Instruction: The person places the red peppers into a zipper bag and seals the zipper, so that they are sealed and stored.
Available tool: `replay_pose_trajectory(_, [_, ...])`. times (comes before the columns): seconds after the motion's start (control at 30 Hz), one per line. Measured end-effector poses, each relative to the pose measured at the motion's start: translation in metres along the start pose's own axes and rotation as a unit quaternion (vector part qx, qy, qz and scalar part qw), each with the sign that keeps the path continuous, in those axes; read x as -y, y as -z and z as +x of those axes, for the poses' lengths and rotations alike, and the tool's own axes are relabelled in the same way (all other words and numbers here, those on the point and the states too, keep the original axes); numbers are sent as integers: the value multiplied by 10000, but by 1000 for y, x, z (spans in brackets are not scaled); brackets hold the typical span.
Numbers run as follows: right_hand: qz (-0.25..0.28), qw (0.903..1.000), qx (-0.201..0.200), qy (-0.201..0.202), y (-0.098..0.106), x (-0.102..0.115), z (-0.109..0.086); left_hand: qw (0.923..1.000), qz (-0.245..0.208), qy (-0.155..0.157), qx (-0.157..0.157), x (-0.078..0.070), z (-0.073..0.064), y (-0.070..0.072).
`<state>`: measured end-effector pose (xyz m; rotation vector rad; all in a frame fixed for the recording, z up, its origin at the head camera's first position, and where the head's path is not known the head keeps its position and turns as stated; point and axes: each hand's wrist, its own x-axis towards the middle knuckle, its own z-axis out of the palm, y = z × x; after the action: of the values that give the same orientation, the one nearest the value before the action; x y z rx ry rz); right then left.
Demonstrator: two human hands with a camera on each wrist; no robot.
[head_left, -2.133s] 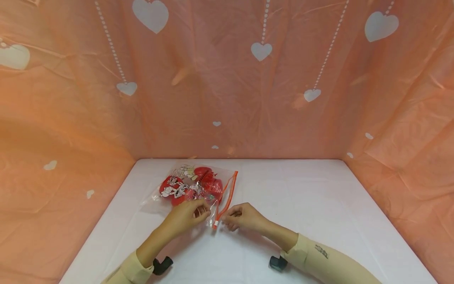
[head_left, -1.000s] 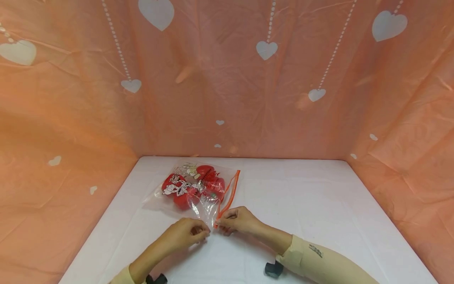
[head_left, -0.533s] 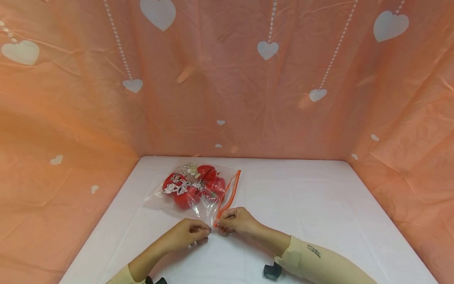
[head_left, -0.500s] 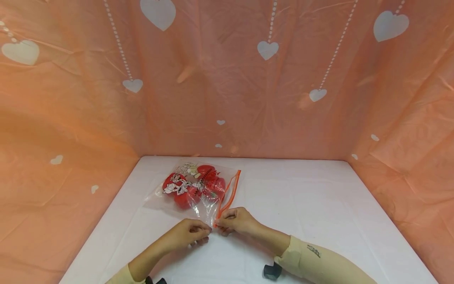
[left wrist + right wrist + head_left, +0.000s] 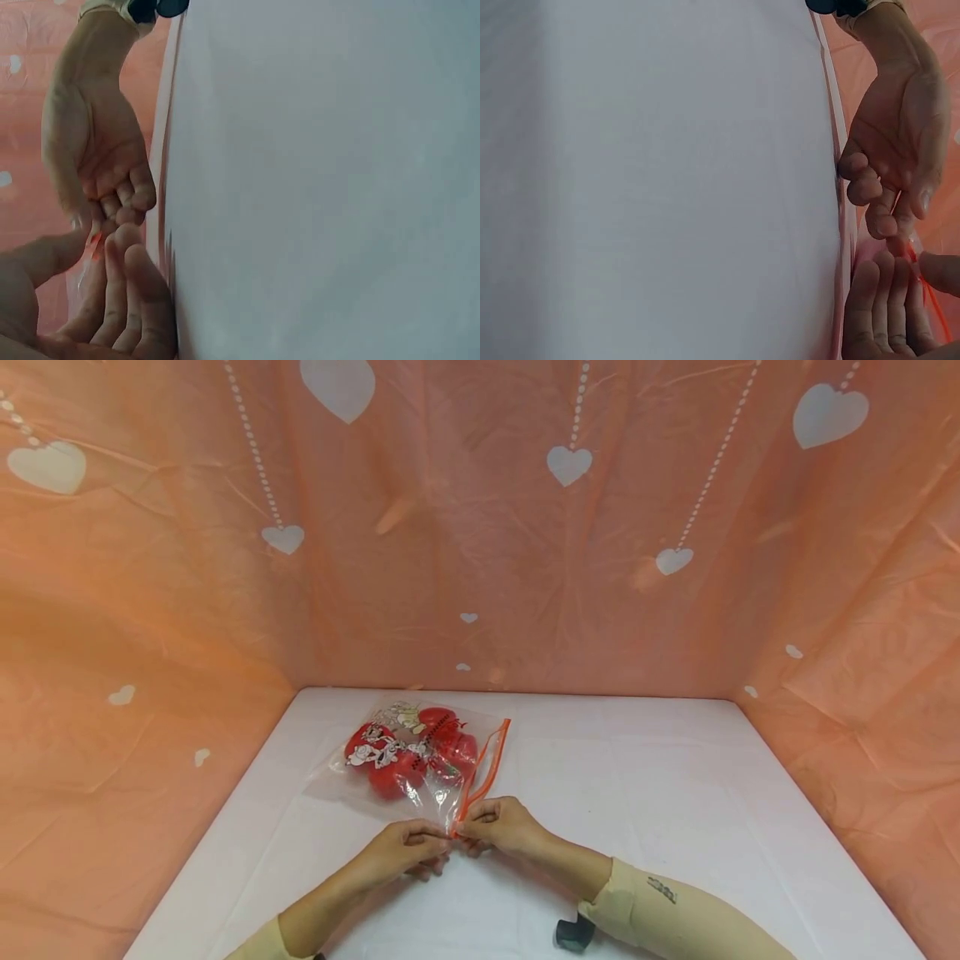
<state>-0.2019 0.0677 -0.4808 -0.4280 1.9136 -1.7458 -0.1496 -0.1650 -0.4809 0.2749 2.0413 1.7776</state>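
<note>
A clear zip bag (image 5: 431,797) with printed cartoon figures and several red things (image 5: 390,781) inside lies on the white table. Its orange zip strip (image 5: 491,768) faces right, the two edges parted in the middle. My right hand (image 5: 506,827) pinches the near end of that strip between thumb and fingers. At the same corner, my left hand (image 5: 397,856) has its thumb and index finger on the clear plastic, beside the right fingertips. In the left wrist view, the orange end (image 5: 95,244) shows between the two hands. The fingers partly hide the corner.
A white cloth covers the table (image 5: 637,777). Orange curtains (image 5: 510,568) with white hearts stand at its back and sides. A black device (image 5: 574,933) sits under the right cuff.
The right hand has come to the strip's near end and kept its hold there. My left hand drew back from the bag, then moved in to its near corner. The bag stays put.
</note>
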Motion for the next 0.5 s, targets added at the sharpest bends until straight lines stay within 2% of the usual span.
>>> replay_pose_trajectory(0.23, [-17, 10000, -2, 74, -1, 1, -1, 9985, -406, -110, -363, 3, 3, -9])
replay_pose_trajectory(0.5, [-117, 9995, -48, 279, -3, 2, -2, 9963, -394, -204, -740, 4, 8, -15])
